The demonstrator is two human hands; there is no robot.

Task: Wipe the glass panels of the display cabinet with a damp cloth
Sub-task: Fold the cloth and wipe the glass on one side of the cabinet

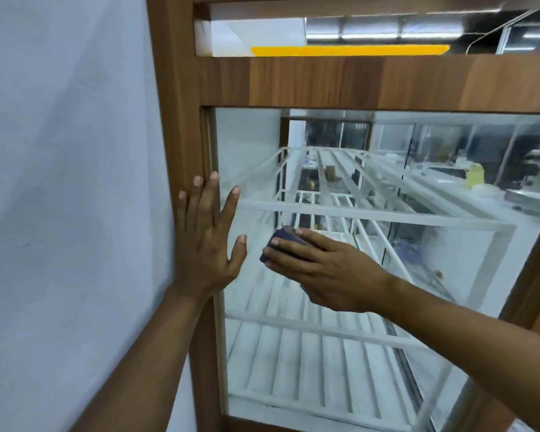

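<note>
Cloth (286, 236), probably soft and limp, lies pressed to the fragile glass panel (325, 353) under my flat, open right hand (328, 269); my left hand (206, 238) rests open alongside.

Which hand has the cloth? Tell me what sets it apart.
The right hand presses the dark blue cloth against the glass panel. The left hand holds nothing: it lies flat, fingers spread, across the wooden frame and the glass edge.

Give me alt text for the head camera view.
A right hand presses a dark blue cloth against the glass panel of a brown wooden display cabinet. The left hand rests flat on its left frame; white slatted shelves show inside.
</note>
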